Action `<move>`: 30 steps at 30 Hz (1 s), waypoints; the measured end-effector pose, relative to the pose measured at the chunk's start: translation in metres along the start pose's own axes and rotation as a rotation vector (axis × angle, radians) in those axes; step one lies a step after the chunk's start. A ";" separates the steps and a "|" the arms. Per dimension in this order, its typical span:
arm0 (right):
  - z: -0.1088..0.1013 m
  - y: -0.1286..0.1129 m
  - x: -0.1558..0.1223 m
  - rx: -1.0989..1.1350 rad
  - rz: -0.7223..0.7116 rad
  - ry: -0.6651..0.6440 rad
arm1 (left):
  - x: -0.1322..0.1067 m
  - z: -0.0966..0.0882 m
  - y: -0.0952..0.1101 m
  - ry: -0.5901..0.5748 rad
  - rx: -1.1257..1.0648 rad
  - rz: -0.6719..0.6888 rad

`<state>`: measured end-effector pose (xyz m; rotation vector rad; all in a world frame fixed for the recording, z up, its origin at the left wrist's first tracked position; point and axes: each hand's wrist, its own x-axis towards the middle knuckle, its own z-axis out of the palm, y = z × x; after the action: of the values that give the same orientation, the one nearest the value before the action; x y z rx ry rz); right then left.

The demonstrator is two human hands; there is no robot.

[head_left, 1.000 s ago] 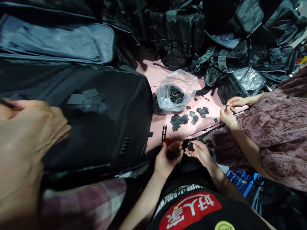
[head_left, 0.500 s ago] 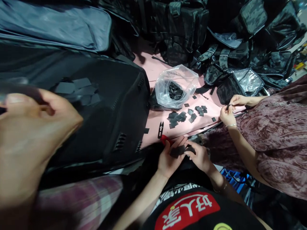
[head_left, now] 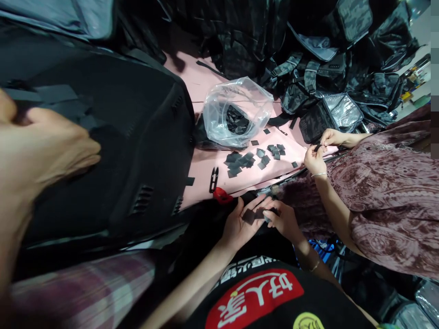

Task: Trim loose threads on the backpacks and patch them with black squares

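My left hand point(head_left: 236, 225) is cupped palm up below the pink table's edge, with small black square patches point(head_left: 248, 215) lying in it. My right hand point(head_left: 285, 220) is beside it, fingers pinched on the end of a black patch point(head_left: 263, 212) that reaches over the left palm. More loose black patches point(head_left: 245, 160) are scattered on the pink table point(head_left: 202, 167). A clear plastic bag point(head_left: 236, 112) holding more patches lies just behind them.
Black thread snips point(head_left: 213, 179) and a red object point(head_left: 222, 196) lie near the table edge. A large black bag point(head_left: 120, 151) fills the left. A co-worker's hands point(head_left: 315, 155) work a small black piece at right. Another person's blurred hand point(head_left: 37, 151) looms at far left. Dark bags point(head_left: 308, 77) pile up behind.
My two hands have come together: the right hand has brought its patch onto the left palm. The view has shifted right and down. The blurred hand at left has moved.
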<state>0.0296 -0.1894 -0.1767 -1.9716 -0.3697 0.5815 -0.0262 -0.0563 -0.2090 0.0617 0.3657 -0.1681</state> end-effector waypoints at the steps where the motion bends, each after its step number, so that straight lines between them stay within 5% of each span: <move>1: 0.000 0.000 0.001 0.032 0.021 -0.032 | 0.001 -0.002 0.000 -0.006 -0.011 0.004; 6: 0.006 -0.003 0.004 -0.011 0.057 -0.128 | 0.003 -0.002 0.001 0.021 0.004 0.011; 14: 0.030 -0.005 0.008 -0.287 -0.213 0.024 | 0.002 -0.004 -0.008 0.174 0.040 0.063; 22: 0.033 0.002 0.017 -0.242 -0.149 -0.050 | 0.004 -0.006 -0.006 0.290 0.047 0.084; 26: 0.032 0.013 0.031 0.071 -0.005 -0.070 | 0.001 -0.008 -0.001 0.209 0.090 0.051; 30: 0.022 0.027 0.056 0.209 0.114 0.077 | -0.013 -0.020 0.013 0.247 0.368 0.075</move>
<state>0.0648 -0.1578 -0.2223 -1.8156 -0.1433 0.5903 -0.0433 -0.0397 -0.2227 0.4619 0.5743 -0.1521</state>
